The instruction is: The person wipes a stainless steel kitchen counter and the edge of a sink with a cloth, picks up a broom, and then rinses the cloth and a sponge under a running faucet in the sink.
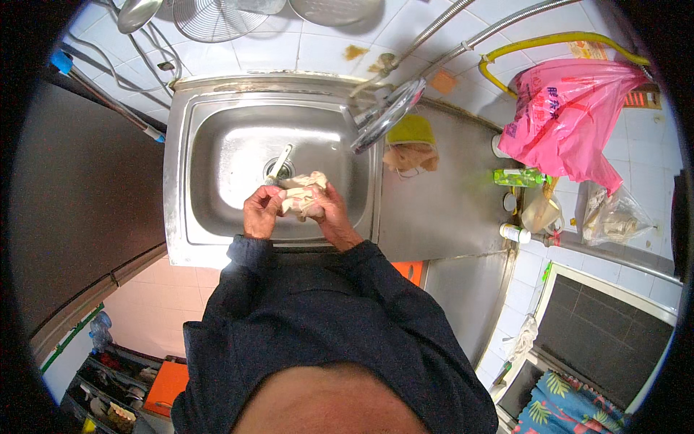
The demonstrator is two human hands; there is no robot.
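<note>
Over the stainless-steel sink, both my hands are on a crumpled cream-coloured cloth or thin glove; its folds hide which it is. My left hand pinches its left side between thumb and fingers. On the right side, my right hand grips it, with the fingers partly covered by the material. Just beyond my hands, a brush with a pale handle leans across the drain. Its bristle end is close to my left fingertips.
At the sink's right rim rises a faucet with a shiny round part. A yellow-green sponge or cloth lies beside it on the steel counter. Farther right are a green bottle, a white bottle and a hanging pink plastic bag.
</note>
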